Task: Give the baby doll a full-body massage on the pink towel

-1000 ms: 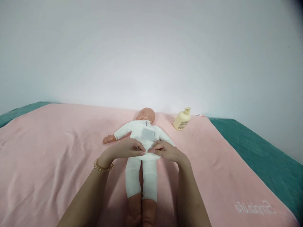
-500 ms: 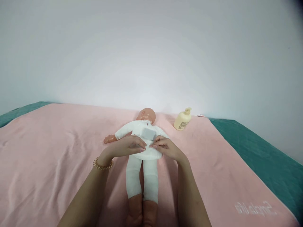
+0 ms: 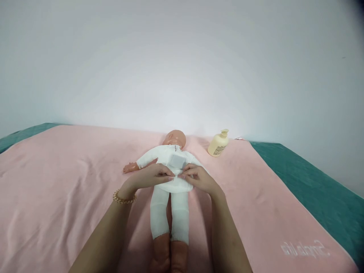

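Observation:
A baby doll [image 3: 170,212] in a white top and white leggings lies on its back, head away from me. On its chest rests a flat pale-grey rectangular block [image 3: 177,161]. Over the belly, my left hand [image 3: 159,175] has thumb and fingers pinched together. My right hand [image 3: 196,176] makes a similar pinch from the other side, close to the left fingertips. Both sets of fingertips are against the white top or just above it. Whatever lies between them is too small to make out.
A cream pump bottle [image 3: 218,144] stands to the right of the doll's head. Under everything spreads a pink blanket [image 3: 71,182], wrinkled on the left, over a green cover [image 3: 307,178]. A pale wall [image 3: 182,64] rises behind.
The fingertips of both hands have come slightly closer together over the belly. The whole view has shifted a little; doll, block and bottle stay in place.

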`<state>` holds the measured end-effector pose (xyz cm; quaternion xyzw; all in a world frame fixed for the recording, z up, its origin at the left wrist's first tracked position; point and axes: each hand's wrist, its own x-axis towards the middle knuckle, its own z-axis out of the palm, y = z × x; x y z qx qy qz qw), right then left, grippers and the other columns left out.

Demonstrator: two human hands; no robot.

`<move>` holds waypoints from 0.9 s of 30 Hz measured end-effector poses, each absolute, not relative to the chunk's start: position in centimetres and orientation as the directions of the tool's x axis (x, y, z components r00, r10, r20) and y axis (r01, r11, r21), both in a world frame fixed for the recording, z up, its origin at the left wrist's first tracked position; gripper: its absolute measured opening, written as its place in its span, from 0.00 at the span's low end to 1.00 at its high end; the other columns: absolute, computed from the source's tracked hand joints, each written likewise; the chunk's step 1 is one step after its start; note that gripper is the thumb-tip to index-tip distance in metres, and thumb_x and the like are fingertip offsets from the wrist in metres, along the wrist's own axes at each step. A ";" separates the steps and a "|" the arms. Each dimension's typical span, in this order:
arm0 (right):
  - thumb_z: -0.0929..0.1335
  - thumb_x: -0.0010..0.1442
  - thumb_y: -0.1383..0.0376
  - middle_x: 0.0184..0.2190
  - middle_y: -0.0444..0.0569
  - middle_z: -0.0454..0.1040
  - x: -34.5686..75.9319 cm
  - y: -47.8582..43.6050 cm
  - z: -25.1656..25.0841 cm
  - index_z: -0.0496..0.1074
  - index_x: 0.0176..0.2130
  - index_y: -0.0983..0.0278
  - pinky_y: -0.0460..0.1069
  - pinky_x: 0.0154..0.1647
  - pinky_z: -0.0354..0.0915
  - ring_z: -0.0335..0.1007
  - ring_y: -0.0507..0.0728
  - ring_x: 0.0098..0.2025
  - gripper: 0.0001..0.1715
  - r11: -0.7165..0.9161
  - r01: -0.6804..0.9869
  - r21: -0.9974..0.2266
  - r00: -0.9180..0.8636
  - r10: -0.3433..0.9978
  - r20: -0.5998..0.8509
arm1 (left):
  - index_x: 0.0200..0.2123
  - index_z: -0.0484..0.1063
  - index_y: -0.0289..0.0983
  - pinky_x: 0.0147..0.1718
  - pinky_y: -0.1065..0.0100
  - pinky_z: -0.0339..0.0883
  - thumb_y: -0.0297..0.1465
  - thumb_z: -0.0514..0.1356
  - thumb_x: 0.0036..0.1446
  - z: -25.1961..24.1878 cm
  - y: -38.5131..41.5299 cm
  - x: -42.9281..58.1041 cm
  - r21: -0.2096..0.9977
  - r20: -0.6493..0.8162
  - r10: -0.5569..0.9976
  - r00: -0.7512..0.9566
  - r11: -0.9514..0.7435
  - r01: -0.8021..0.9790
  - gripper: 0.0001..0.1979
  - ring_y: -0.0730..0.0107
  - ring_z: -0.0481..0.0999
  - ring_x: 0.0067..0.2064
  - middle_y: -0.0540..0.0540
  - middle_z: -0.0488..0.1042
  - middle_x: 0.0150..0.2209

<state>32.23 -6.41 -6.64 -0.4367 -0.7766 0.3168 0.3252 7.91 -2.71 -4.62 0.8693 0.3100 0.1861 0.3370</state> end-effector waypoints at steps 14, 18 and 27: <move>0.67 0.62 0.66 0.40 0.47 0.78 31.8 -5.9 -7.1 0.81 0.39 0.57 0.52 0.44 0.65 0.72 0.57 0.44 0.12 0.533 0.473 -0.701 -0.391 0.840 0.375 | 0.32 0.78 0.42 0.62 0.57 0.46 0.40 0.53 0.63 -5.3 -2.0 8.6 0.705 0.144 0.713 0.686 -0.560 0.435 0.15 0.64 0.76 0.45 0.52 0.80 0.40; 0.66 0.62 0.67 0.34 0.46 0.79 31.3 -6.0 -6.8 0.80 0.35 0.58 0.51 0.40 0.65 0.72 0.56 0.38 0.12 0.531 0.552 -0.643 -0.398 0.845 0.357 | 0.33 0.77 0.42 0.64 0.52 0.40 0.41 0.53 0.63 -5.7 -1.9 8.7 0.680 0.130 0.712 0.690 -0.571 0.460 0.16 0.65 0.76 0.40 0.52 0.80 0.37; 0.64 0.65 0.63 0.25 0.45 0.73 30.0 -6.0 -7.2 0.75 0.28 0.60 0.51 0.33 0.61 0.67 0.56 0.31 0.17 0.471 0.638 -0.609 -0.233 0.872 0.430 | 0.27 0.73 0.39 0.50 0.56 0.63 0.37 0.54 0.62 -6.7 -1.5 9.9 0.668 0.290 0.761 0.581 -0.595 0.447 0.14 0.65 0.73 0.34 0.50 0.76 0.28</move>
